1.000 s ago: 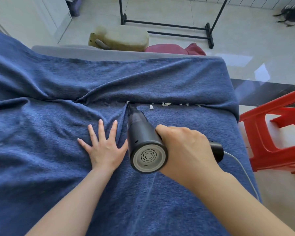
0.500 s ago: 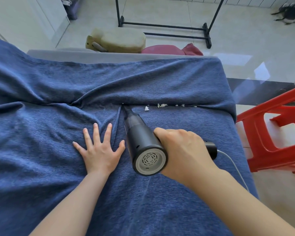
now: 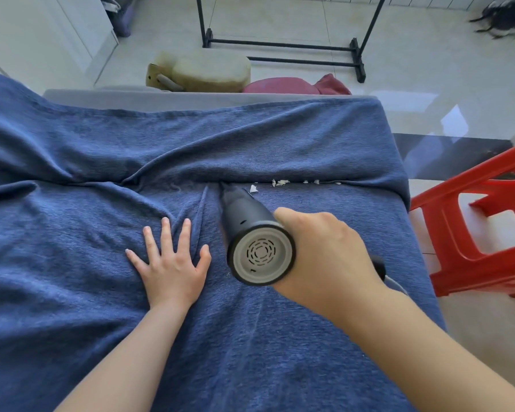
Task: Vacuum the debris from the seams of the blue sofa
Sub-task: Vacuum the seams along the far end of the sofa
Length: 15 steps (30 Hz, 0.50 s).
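The blue sofa (image 3: 324,150) fills most of the view under a wrinkled blue cover. White debris bits (image 3: 280,182) lie along the seam between seat and backrest, right of centre. My right hand (image 3: 327,254) grips a black handheld vacuum (image 3: 250,230), whose narrow nozzle tip touches the seam just left of the nearest scrap. A white cord trails off behind that hand. My left hand (image 3: 170,263) presses flat on the seat with fingers spread, left of the vacuum.
A red plastic stool (image 3: 482,233) stands close to the sofa's right end. Behind the sofa are a beige cushion (image 3: 211,69), a pink cushion (image 3: 280,84) and a black clothes rack base (image 3: 283,49) on the pale tiled floor.
The vacuum's nozzle has crept slightly to the right along the seam, toward the white scraps. My left hand has stayed pressed flat on the seat.
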Each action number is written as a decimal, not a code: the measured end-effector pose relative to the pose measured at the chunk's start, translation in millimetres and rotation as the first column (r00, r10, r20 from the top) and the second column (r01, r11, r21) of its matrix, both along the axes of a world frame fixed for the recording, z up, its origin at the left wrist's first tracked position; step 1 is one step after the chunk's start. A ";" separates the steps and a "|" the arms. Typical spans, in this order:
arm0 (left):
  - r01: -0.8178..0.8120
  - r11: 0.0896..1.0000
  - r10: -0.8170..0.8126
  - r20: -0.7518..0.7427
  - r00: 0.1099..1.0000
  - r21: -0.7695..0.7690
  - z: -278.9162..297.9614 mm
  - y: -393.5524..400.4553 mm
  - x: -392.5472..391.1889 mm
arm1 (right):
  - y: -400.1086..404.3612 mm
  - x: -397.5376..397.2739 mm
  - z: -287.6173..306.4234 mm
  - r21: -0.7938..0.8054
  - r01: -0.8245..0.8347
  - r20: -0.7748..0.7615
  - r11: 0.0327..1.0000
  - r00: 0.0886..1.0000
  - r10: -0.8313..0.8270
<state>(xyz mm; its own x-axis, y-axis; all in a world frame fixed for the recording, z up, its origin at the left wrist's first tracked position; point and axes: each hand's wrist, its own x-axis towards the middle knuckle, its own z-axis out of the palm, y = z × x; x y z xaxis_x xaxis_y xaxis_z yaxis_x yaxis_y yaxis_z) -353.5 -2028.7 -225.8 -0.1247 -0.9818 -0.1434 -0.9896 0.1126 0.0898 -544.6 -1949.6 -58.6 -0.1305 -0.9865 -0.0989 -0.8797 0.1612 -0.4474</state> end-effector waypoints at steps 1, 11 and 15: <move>0.008 1.000 -0.008 0.008 1.000 0.003 0.0 0.1 0.8 | 3.7 0.0 3.4 0.003 -0.005 -0.039 1.000 0.999 0.005; -0.004 0.999 0.002 -0.041 0.999 -0.042 -7.1 -1.5 1.5 | 25.9 -4.4 28.2 0.044 0.039 -0.178 0.998 0.983 -0.030; 0.000 0.996 -0.006 -0.066 0.998 -0.087 -19.8 -4.4 3.6 | 19.7 -3.6 21.9 0.054 0.048 -0.239 0.997 0.970 -0.034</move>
